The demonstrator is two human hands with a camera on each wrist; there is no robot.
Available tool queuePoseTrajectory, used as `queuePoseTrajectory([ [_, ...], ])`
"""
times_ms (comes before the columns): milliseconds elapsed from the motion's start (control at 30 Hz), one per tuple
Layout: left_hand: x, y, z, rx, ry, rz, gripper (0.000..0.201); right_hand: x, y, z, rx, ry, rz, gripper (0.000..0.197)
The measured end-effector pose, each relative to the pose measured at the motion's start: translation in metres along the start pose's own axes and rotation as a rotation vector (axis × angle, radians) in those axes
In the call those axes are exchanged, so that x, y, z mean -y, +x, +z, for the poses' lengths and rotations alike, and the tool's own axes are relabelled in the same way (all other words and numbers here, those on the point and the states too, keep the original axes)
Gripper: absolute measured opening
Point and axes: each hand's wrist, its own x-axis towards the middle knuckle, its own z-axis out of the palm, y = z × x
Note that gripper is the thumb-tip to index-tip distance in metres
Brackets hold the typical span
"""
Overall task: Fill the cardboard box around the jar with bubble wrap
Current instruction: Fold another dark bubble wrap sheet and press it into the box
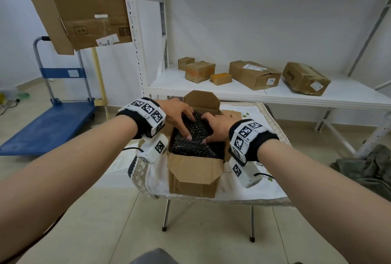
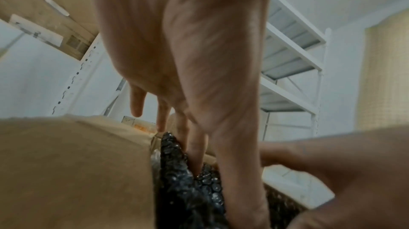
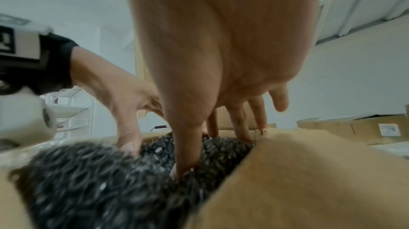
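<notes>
An open cardboard box [image 1: 194, 171] stands on a small table, packed to the top with black bubble wrap [image 1: 195, 148]. My left hand [image 1: 181, 116] reaches in from the left and its spread fingers press down on the wrap. My right hand [image 1: 215, 126] presses the wrap from the right, close beside the left. In the left wrist view, straight fingers [image 2: 196, 154] dig into the bubble wrap [image 2: 177, 183] beside the box flap [image 2: 77, 162]. In the right wrist view, the right thumb [image 3: 186, 154] pushes into the bubble wrap [image 3: 99, 185]. The jar is hidden under the wrap.
The box sits on a white cloth [image 1: 243, 189] over a small folding table. Behind it a white shelf [image 1: 317, 98] carries several cardboard boxes [image 1: 254, 74]. A blue platform trolley [image 1: 53, 124] stands at the left. Flattened cardboard [image 1: 84, 5] hangs upper left; a grey cloth [image 1: 364, 168] lies on the floor.
</notes>
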Motion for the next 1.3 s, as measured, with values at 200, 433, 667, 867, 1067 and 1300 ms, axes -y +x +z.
queuePoseTrajectory([
  [200, -0.001, 0.000, 0.010, 0.185, 0.185, -0.065, 0.096, -0.005, -0.003, -0.028, 0.176, 0.002, -0.074, 0.112],
  [433, -0.007, 0.010, 0.017, 0.298, 0.299, -0.097, 0.101, 0.009, 0.015, -0.018, 0.256, -0.140, -0.094, 0.130],
  [667, -0.009, 0.011, 0.029, 0.285, 0.381, -0.010, 0.100, 0.024, 0.031, 0.022, 0.161, -0.343, -0.100, 0.133],
  [867, -0.023, -0.005, 0.033, 0.031, 0.628, 0.044, 0.099, 0.037, 0.025, 0.025, 0.121, -0.340, -0.044, 0.122],
  [1067, -0.026, 0.000, 0.008, 0.370, 0.242, -0.092, 0.112, 0.012, 0.053, 0.040, 0.053, -0.314, -0.084, 0.153],
  [1300, -0.027, 0.004, 0.016, 0.358, 0.357, -0.048, 0.117, 0.018, 0.013, 0.009, 0.081, -0.167, -0.140, 0.115],
])
